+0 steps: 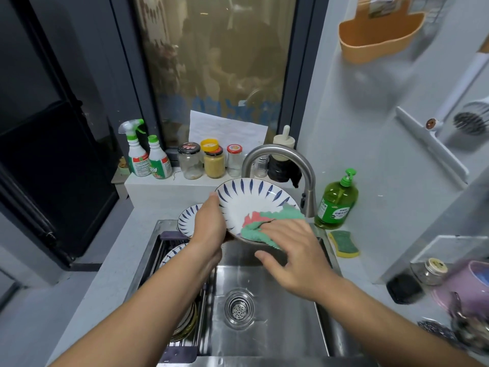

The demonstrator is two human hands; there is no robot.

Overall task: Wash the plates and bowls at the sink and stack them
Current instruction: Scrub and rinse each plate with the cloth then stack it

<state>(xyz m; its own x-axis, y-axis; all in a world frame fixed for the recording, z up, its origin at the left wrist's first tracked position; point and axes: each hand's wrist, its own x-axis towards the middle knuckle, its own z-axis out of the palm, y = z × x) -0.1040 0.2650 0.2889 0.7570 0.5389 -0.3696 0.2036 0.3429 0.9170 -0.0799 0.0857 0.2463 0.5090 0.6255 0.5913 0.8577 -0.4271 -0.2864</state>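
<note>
Head camera: a deep white plate (248,205) with blue leaf strokes round its rim is held tilted above the back of the sink (280,329). The left hand (209,223) grips its left rim. The right hand (293,247), fingers flat, presses a green-and-pink cloth (275,215) against the plate's lower right inside.

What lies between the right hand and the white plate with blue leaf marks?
In the head view, a green and pink cloth lies under the right hand, against the white blue-marked plate.
</note>
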